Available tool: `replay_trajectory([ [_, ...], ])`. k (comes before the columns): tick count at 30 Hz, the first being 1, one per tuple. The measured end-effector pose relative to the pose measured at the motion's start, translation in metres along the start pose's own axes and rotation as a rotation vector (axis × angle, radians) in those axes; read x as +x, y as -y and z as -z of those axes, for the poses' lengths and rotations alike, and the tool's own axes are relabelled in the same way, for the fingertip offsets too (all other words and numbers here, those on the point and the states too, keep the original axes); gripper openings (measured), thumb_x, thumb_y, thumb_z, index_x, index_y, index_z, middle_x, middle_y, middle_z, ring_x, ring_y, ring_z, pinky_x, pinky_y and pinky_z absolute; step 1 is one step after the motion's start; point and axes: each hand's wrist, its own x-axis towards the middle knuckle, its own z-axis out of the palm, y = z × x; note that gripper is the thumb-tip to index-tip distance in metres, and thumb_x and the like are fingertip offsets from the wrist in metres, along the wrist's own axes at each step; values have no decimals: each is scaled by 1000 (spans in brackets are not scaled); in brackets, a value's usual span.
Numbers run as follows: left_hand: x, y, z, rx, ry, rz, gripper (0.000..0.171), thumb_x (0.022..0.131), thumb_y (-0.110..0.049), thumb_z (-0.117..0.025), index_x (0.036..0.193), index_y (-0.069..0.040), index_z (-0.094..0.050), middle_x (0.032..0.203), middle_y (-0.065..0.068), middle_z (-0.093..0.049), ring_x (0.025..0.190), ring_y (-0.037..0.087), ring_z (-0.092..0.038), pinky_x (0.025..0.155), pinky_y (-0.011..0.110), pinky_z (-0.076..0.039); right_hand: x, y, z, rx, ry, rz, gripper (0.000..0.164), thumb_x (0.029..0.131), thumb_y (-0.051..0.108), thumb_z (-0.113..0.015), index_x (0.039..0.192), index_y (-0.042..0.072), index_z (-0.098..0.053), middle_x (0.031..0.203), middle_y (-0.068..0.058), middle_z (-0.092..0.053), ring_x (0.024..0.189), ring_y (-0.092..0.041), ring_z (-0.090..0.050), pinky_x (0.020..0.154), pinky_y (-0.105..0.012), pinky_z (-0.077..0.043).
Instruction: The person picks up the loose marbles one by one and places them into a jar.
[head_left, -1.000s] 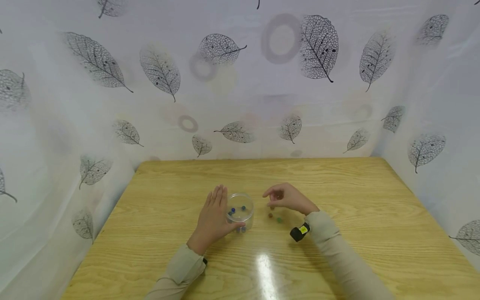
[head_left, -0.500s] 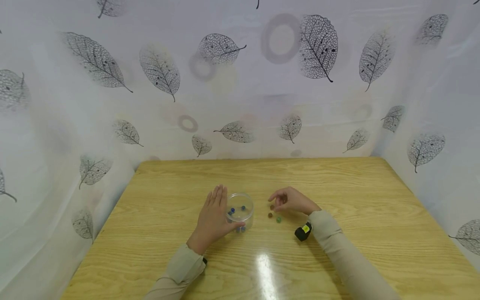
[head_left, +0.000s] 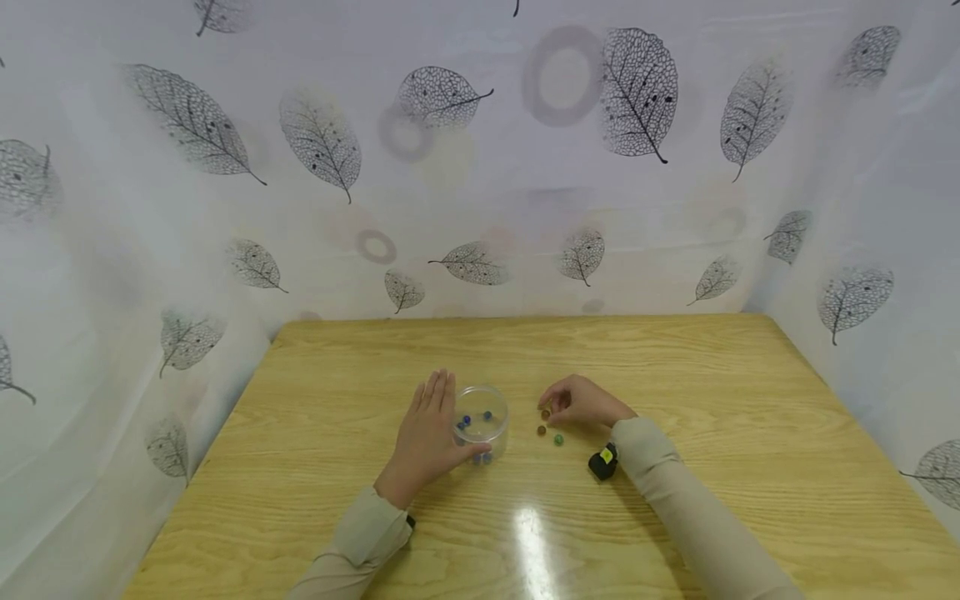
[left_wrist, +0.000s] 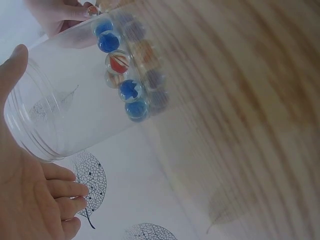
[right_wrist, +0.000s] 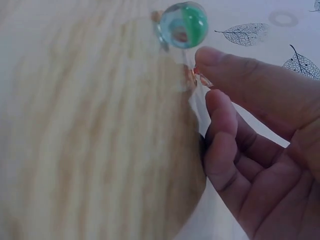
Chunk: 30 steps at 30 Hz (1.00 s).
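Observation:
A clear jar (head_left: 495, 433) stands upright on the table, with several blue marbles (left_wrist: 129, 90) and a red-striped marble (left_wrist: 118, 62) at its bottom. My left hand (head_left: 427, 437) rests along the jar's left side with long, straight fingers; its thumb lies across the near side by the rim. Right of the jar, my right hand (head_left: 588, 402) pinches an orange-brown marble (right_wrist: 201, 78) between thumb and forefinger, down at the tabletop. Its other fingers are curled in. Close by lie a second brown marble (head_left: 542, 431) and a green marble (head_left: 558, 440).
The wood-grain table (head_left: 337, 350) reaches back to a pale leaf-patterned curtain (head_left: 480, 200), which also hangs along both sides. A black wrist camera (head_left: 602, 462) hangs under the right cuff, just right of the green marble. Glare marks the table's front middle.
My right hand has shifted slightly right and down, and its thumb and forefinger have closed in around the orange-brown marble. The left hand and jar have stayed in place.

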Motion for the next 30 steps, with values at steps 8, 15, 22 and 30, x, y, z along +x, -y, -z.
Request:
replay_trajectory([
  [8,0,0,1,15,-6,-4,116,71,-72,-60,145,8,-23,152,23,-25,143,33,-23,118,45,-21,2,4,-1,-92,-5,32,14,79,9,-73,93,9,-72,73,2,-63,66,-7,-54,59,-20,-47],
  [15,0,-1,3,-2,-8,3,116,70,-71,-63,145,8,-23,152,23,-26,143,34,-23,118,46,-21,3,6,-2,-100,-9,47,9,79,8,-73,88,8,-73,75,1,-67,66,-6,-56,60,-20,-49],
  [22,-1,-3,3,8,-27,-2,114,70,-70,-63,144,9,-26,150,24,-30,142,35,-26,117,46,-23,3,2,-2,-112,-23,41,6,80,11,-73,86,13,-74,75,4,-67,67,-7,-56,60,-20,-48],
  [30,-1,-3,3,13,-15,2,114,71,-70,-62,145,8,-24,151,24,-28,142,34,-26,118,46,-22,-2,3,1,-111,-60,42,7,82,13,-71,88,14,-74,79,3,-68,71,-7,-58,63,-22,-50],
])
